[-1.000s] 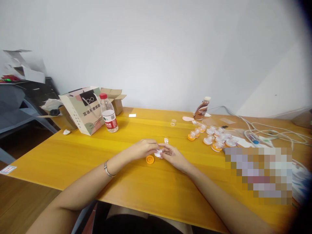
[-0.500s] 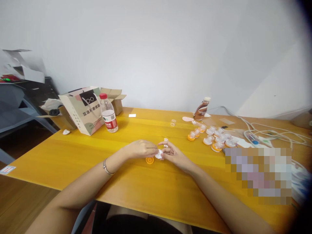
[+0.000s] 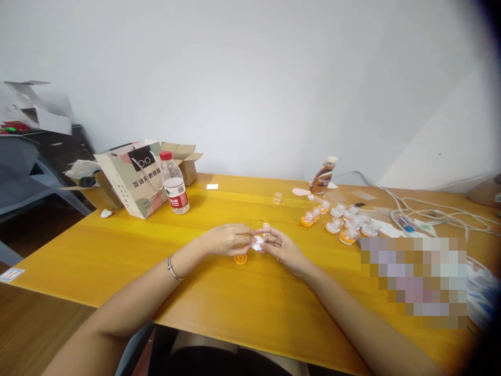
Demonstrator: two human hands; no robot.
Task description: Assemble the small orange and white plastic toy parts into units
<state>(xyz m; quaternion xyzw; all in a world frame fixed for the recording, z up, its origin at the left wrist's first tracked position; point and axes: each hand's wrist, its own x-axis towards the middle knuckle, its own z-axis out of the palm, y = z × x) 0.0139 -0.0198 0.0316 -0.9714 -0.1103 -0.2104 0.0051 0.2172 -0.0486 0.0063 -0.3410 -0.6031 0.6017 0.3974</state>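
Between my two hands is a small round white plastic disc (image 3: pixel 257 243), held a little above the wooden table (image 3: pixel 219 313). My left hand (image 3: pixel 229 240) is closed, its fingertips on the disc's left edge. From the other side my right hand (image 3: pixel 285 251) pinches the disc between thumb and fingers. An orange round cap-like part (image 3: pixel 240 259) with a dark centre lies below my left fingers, partly covered by them. Just beyond my right fingers sits a white piece with small holes (image 3: pixel 266 226), partly hidden.
Several clear-topped round pieces with orange or white bases (image 3: pixel 348 224) cluster at right, near a brown drink bottle (image 3: pixel 323 176) and cables (image 3: pixel 418 203). A small clear cup (image 3: pixel 277 198) stands farther back. A water bottle (image 3: pixel 175 185) and paper bag (image 3: pixel 135 180) stand left.
My right hand has shifted slightly, with its fingers closer around the white disc. The disc has turned a little and sits slightly higher. The orange part stays in place.
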